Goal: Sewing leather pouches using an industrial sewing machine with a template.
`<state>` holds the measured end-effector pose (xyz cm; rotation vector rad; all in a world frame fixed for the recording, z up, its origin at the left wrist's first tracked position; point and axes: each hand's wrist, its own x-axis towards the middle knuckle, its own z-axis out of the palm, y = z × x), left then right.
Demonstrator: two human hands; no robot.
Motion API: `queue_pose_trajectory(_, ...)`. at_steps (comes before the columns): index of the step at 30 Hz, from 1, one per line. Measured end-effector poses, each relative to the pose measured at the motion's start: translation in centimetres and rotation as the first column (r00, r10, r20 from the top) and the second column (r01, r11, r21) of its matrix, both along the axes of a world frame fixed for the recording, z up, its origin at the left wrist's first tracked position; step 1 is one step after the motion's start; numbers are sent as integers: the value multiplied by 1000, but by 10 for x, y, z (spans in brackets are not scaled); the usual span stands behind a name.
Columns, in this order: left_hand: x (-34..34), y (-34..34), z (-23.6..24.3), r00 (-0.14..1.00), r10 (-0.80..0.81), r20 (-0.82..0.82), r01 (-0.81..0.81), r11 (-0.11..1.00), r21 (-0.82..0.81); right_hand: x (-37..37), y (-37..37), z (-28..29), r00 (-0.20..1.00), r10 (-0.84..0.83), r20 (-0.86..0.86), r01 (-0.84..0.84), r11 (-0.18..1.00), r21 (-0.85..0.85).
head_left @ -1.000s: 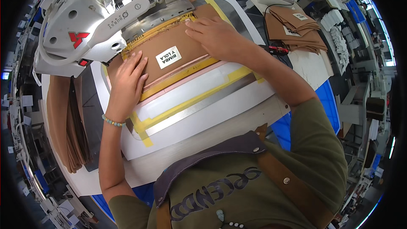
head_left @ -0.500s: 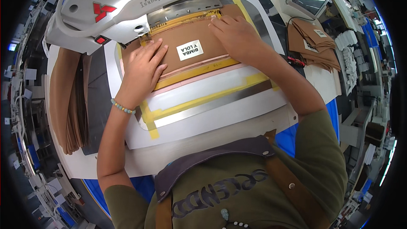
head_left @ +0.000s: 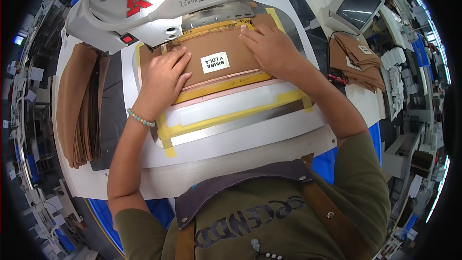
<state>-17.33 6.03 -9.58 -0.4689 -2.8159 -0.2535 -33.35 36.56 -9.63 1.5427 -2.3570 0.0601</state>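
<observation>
We see the white machine head (head_left: 144, 7) at 11 o'clock, over a white tabletop (head_left: 240, 142). Below it, the flat metal template plate (head_left: 231, 125) with yellow tape borders. On that, at 12 o'clock, the brown leather panel (head_left: 216, 55) lies flat with a small white label (head_left: 214, 62) at its centre. Left hand (head_left: 161, 79) lies spread, palm down on the panel's 9 o'clock edge; right hand (head_left: 272, 50) likewise flat on its 2 o'clock corner. Neither grip closes on anything, both just press. We judge the panel light, floppy, slightly grippy: best handled by flat palms or an edge pinch. Brown panel stack (head_left: 79, 106) at 9 o'clock.
</observation>
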Motion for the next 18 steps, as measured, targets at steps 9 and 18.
queue_pose_trajectory(9,-8,26,-6,994,91,61,-92,996,10,-3,-8,-2,999,16,39,-18,998,65)
queue_pose_trajectory(18,-20,59,-1,992,-36,120,29,998,54,-9,-17,-13,995,96,-15,-97,995,-30)
